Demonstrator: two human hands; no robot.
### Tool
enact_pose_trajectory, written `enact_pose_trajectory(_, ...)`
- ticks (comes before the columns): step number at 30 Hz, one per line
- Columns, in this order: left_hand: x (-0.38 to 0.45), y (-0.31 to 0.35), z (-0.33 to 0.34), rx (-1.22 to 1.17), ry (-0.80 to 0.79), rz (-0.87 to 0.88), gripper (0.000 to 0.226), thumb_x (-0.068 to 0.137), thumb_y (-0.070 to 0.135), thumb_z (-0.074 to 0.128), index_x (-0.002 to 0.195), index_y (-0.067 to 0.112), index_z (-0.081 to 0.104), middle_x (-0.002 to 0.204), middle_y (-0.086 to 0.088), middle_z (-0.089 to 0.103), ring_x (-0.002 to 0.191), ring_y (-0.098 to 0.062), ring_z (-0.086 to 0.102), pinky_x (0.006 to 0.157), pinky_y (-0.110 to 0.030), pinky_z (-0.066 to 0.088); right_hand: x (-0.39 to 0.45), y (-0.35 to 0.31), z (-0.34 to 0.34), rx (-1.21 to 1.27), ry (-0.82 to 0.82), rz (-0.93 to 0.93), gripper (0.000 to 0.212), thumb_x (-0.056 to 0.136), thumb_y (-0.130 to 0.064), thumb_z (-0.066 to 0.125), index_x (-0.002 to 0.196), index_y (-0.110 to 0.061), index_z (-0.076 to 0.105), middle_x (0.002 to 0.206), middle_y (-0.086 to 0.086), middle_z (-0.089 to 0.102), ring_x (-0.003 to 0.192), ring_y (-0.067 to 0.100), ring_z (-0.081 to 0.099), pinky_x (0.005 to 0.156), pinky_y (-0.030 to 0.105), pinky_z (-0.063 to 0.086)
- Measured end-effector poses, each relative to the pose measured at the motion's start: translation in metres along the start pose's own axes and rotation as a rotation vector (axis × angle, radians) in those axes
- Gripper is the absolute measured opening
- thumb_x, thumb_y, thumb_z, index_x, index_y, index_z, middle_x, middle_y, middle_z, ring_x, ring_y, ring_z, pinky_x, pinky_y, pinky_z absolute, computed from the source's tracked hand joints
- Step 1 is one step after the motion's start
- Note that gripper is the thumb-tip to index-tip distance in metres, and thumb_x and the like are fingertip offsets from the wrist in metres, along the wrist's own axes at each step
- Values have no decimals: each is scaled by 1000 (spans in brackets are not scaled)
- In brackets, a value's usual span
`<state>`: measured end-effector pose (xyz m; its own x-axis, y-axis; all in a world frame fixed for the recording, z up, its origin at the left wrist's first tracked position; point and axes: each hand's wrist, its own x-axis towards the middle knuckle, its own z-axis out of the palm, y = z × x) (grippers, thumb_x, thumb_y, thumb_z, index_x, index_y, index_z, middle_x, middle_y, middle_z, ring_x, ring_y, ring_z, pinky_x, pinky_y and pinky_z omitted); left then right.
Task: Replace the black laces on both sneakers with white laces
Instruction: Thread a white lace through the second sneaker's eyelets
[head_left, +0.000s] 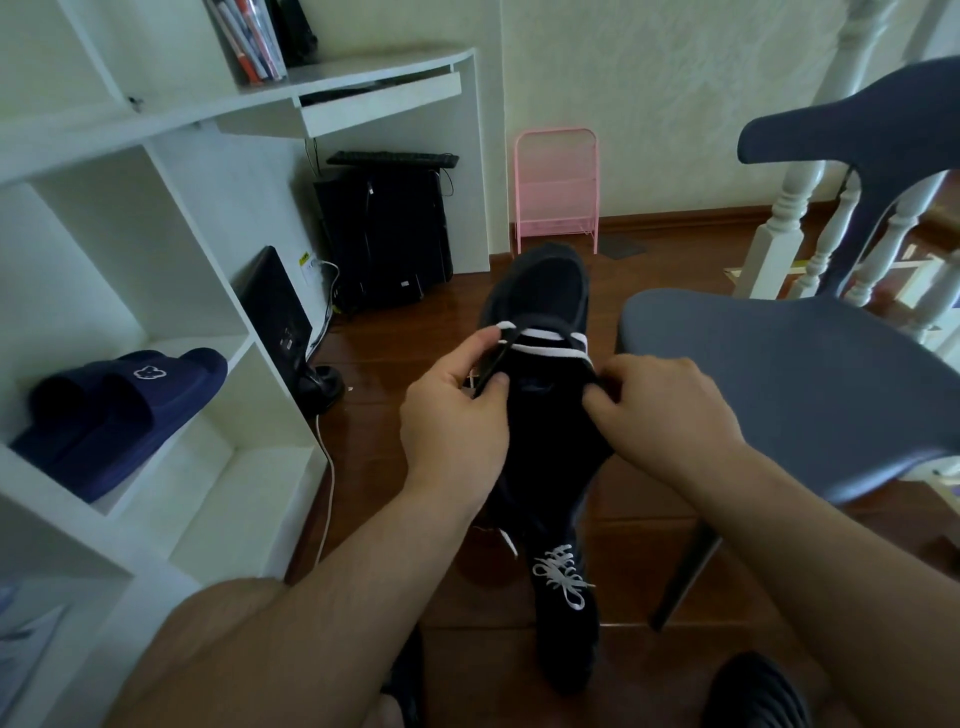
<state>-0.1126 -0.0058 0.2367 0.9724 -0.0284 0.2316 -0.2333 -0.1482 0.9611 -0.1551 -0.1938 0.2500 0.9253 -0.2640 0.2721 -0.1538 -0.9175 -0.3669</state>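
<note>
Lacing a black fabric sneaker (545, 322) held above the wooden floor (649, 545).
The left hand (457, 415) pinches its lace-side edge; the right hand (660, 410) fingers pinch the opposite edge. A flat white lace (550, 352) crosses near the toe. A second black sneaker (566, 613), white-laced, stands below.

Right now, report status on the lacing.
Left hand pinching white lace. Right hand gripping held sneaker. Second sneaker already white-laced, on floor. Nothing obstructing.
</note>
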Motion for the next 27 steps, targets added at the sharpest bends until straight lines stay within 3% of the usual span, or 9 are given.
enact_pose_trajectory(4, -8, 3, 8, 12, -131, -52, 51, 91, 20, 80, 128, 53, 67, 93, 8, 78, 95, -8, 75, 91, -35, 62, 5, 8, 13, 140, -4, 49, 26, 104, -30, 48, 90, -18, 68, 76, 2, 64, 68, 23, 55, 52, 32, 34)
enact_pose_trajectory(9, -9, 26, 7, -345, -194, -336, 28, 89, 13, 80, 114, 26, 78, 98, 7, 81, 92, -8, 75, 81, -22, 59, 12, 11, 15, 50, 53, 155, 35, 104, -50, 48, 88, -24, 64, 74, -1, 55, 70, 28, 49, 52, 31, 31)
enact_pose_trajectory(12, 6, 40, -15, -730, -192, -458, 20, 79, 14, 74, 99, 15, 75, 84, -2, 77, 86, -16, 75, 90, -35, 57, 16, 20, 15, 21, 48, 195, 40, 103, -53, 45, 79, -23, 56, 72, 0, 53, 69, 31, 51, 51, 30, 30)
enact_pose_trajectory(15, 24, 51, -46, -1136, -167, -426, 8, 90, 11, 63, 94, 11, 70, 79, -5, 69, 83, -20, 77, 94, -45, 62, 19, 26, 14, 59, 53, 209, 43, 104, -52, 46, 74, -23, 54, 73, 0, 57, 69, 29, 53, 50, 29, 29)
enact_pose_trajectory(16, 27, 50, -51, -1099, -172, -423, 11, 93, 9, 60, 97, 12, 69, 76, -4, 65, 73, -16, 73, 84, -42, 65, 19, 26, 13, 61, 61, 196, 43, 105, -52, 45, 72, -25, 53, 72, 0, 57, 67, 27, 52, 50, 28, 29)
enact_pose_trajectory(18, 27, 40, -50, -631, -191, -391, 20, 102, 5, 51, 103, 13, 70, 75, -2, 56, 56, -10, 55, 63, -32, 56, 17, 22, 13, 58, 88, 161, 42, 105, -54, 45, 75, -26, 55, 71, -3, 57, 66, 25, 53, 50, 27, 29)
enact_pose_trajectory(21, 14, 23, -28, 86, -298, -239, 18, 109, 22, 54, 109, 29, 71, 93, -4, 66, 78, -19, 64, 71, -37, 54, 11, 13, 13, 62, 153, 78, 34, 104, -56, 47, 94, -32, 69, 76, -4, 63, 73, 28, 61, 51, 27, 33)
enact_pose_trajectory(24, 7, 15, -12, 260, -345, -102, 6, 104, 41, 61, 104, 37, 64, 96, 1, 65, 86, -16, 63, 73, -34, 50, 4, 3, 10, 67, 241, -23, 27, 105, -49, 51, 118, -39, 72, 86, -2, 72, 77, 30, 65, 57, 30, 39)
enact_pose_trajectory(27, 7, 10, -9, 493, -309, 86, 19, 102, 49, 61, 112, 33, 60, 97, 10, 59, 85, -7, 57, 68, -23, 41, 1, -2, 11, 80, 305, -72, 24, 105, -44, 54, 115, -34, 73, 85, -2, 73, 75, 29, 66, 57, 31, 38)
